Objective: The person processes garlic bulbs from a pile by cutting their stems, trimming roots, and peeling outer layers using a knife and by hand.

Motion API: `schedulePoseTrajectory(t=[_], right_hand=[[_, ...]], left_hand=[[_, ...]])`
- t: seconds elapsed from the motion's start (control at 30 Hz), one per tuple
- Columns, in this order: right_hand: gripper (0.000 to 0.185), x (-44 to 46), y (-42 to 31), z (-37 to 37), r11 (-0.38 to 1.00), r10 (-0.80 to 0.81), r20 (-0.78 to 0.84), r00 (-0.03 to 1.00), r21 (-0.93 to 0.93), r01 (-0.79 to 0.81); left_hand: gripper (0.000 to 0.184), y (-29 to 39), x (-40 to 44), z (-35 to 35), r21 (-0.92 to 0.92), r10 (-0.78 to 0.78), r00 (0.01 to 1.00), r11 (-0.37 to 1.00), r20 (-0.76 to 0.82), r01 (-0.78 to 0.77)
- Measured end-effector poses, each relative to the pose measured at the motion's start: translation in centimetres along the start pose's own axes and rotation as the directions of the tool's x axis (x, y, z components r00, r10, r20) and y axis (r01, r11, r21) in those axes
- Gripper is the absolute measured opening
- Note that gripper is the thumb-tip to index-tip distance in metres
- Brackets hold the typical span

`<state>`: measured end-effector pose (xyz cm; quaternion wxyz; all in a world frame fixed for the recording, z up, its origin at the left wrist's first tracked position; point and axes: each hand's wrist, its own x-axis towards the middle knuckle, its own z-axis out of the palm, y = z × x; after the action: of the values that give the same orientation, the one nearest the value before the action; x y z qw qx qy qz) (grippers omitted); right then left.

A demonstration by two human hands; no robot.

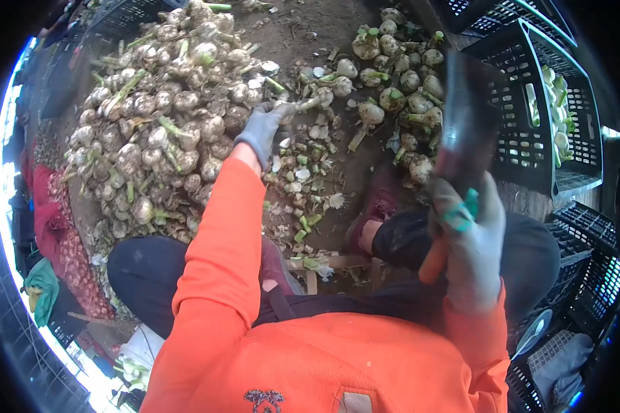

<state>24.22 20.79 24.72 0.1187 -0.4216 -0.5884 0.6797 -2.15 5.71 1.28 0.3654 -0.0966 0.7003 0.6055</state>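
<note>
My left hand (265, 127), in a grey glove, reaches out over the ground beside a large pile of muddy bulbs (186, 103). Its fingers are closed around the stem of a bulb (324, 95) that points to the right. On the right my gloved right hand (472, 234) grips the handle of a wide-bladed knife (468, 103), raised and blurred, with the blade pointing away from me. Something green is wrapped on its fingers. Beyond the knife, to its left, lies a smaller group of bulbs (406, 82), some with cut green stems.
Trimmed scraps (300, 172) litter the ground between the piles. A black crate (541, 110) at the right holds pale green-white stems. More black crates (585, 255) stand at lower right. A red net sack (72, 255) lies at the left. My shoes (379, 206) are near the scraps.
</note>
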Motion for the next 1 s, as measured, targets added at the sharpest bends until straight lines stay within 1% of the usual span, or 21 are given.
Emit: schedulePoseTrajectory(t=[0.07, 0.1, 0.13, 0.17, 0.2, 0.23, 0.27, 0.3, 0.33, 0.4, 0.43, 0.53, 0.57, 0.6, 0.67, 0.77, 0.87, 0.9, 0.97, 1.0], right_hand=[[0.025, 0.2, 2.0, 1.0, 0.999, -0.032, 0.064, 0.997, 0.01, 0.031], [0.022, 0.6, 3.6, 1.1, 0.954, -0.182, 0.112, 0.977, -0.221, 0.203], [0.019, 0.9, 4.8, 1.1, 0.825, -0.314, 0.189, 0.93, -0.431, 0.366], [0.018, 0.6, 5.0, 1.5, 0.71, -0.302, 0.205, 0.931, -0.604, 0.363], [0.018, 0.3, 4.9, 2.0, 0.621, -0.41, 0.243, 0.879, -0.632, 0.464], [0.018, 0.1, 4.8, 2.6, 0.519, -0.507, 0.286, 0.813, -0.652, 0.553], [0.018, -0.1, 4.6, 3.3, 0.407, -0.591, 0.333, 0.735, -0.663, 0.628], [0.016, -0.2, 4.4, 4.2, 0.362, -0.688, 0.325, 0.649, -0.621, 0.695], [0.014, 0.0, 4.7, 4.7, 0.346, -0.666, 0.36, 0.653, -0.627, 0.699], [0.012, 0.3, 6.6, 5.8, 0.316, -0.617, 0.424, 0.663, -0.638, 0.702], [0.011, 0.6, 8.1, 6.1, 0.417, -0.478, 0.425, 0.769, -0.661, 0.624], [0.011, -1.5, 8.6, 6.0, 0.495, -0.363, 0.413, 0.835, -0.674, 0.549], [0.012, -1.8, 8.3, 5.9, 0.512, -0.44, 0.392, 0.808, -0.63, 0.585], [0.013, -1.8, 7.9, 5.9, 0.546, -0.428, 0.368, 0.825, -0.623, 0.561], [0.015, -1.3, 7.8, 5.9, 0.616, -0.438, 0.354, 0.826, -0.551, 0.563], [0.014, -1.3, 8.2, 5.7, 0.653, -0.37, 0.371, 0.852, -0.548, 0.522], [0.013, -1.4, 8.3, 5.7, 0.593, -0.416, 0.413, 0.81, -0.553, 0.586], [0.013, -1.4, 8.2, 5.9, 0.542, -0.456, 0.431, 0.779, -0.56, 0.627], [0.015, -1.5, 7.8, 6.4, 0.435, -0.531, 0.466, 0.708, -0.568, 0.699], [0.016, -1.5, 7.5, 6.5, 0.348, -0.561, 0.507, 0.654, -0.572, 0.742]], left_hand=[[0.038, 1.6, -4.5, -0.7, -0.176, 0.002, 0.979, 0.984, 0.204, 0.035], [0.036, 2.0, -6.2, -0.9, -0.165, 0.046, 0.967, 0.986, 0.249, -0.004], [0.034, 2.4, -8.1, -0.8, -0.156, 0.088, 0.951, 0.987, 0.296, -0.043], [0.036, 3.5, -11.4, -0.2, -0.109, 0.111, 0.965, 0.99, 0.238, -0.087], [0.042, 4.9, -14.3, 0.3, -0.041, 0.075, 0.977, 0.997, 0.202, -0.068], [0.033, 5.1, -16.2, 0.7, 0.022, 0.102, 0.981, 0.994, 0.163, -0.107], [0.03, 5.0, -17.9, 1.2, 0.086, 0.129, 0.984, 0.986, 0.125, -0.141], [0.027, 5.2, -20.2, 1.3, 0.121, 0.201, 0.973, 0.969, 0.111, -0.214], [0.029, 4.8, -21.7, 1.2, 0.094, 0.238, 0.967, 0.965, 0.092, -0.246], [0.035, 5.0, -24.7, 0.6, -0.05, 0.265, 0.963, 0.964, 0.047, -0.262], [0.042, 4.5, -24.6, -1.0, -0.063, 0.36, 0.929, 0.933, 0.087, -0.355], [0.043, 3.6, -24.8, -4.6, -0.2, 0.312, 0.948, 0.927, -0.053, -0.317], [0.04, 3.3, -24.8, -5.7, -0.187, 0.275, 0.961, 0.944, -0.008, -0.271], [0.043, 3.2, -24.9, -5.9, -0.223, 0.289, 0.957, 0.935, 0.032, -0.275], [0.048, 3.2, -24.4, -4.9, -0.216, 0.333, 0.935, 0.929, 0.122, -0.302], [0.058, 4.0, -24.0, -4.2, -0.036, 0.322, 0.941, 0.947, 0.107, -0.32], [0.058, 3.0, -22.3, -4.6, -0.024, 0.251, 0.961, 0.968, 0.119, -0.25], [0.055, 2.5, -22.0, -4.4, 0.004, 0.296, 0.946, 0.954, 0.136, -0.299], [0.057, 2.1, -21.6, -4.6, 0.183, 0.259, 0.954, 0.941, 0.149, -0.284], [0.058, 2.3, -21.6, -4.4, 0.269, 0.24, 0.958, 0.923, 0.158, -0.276]])
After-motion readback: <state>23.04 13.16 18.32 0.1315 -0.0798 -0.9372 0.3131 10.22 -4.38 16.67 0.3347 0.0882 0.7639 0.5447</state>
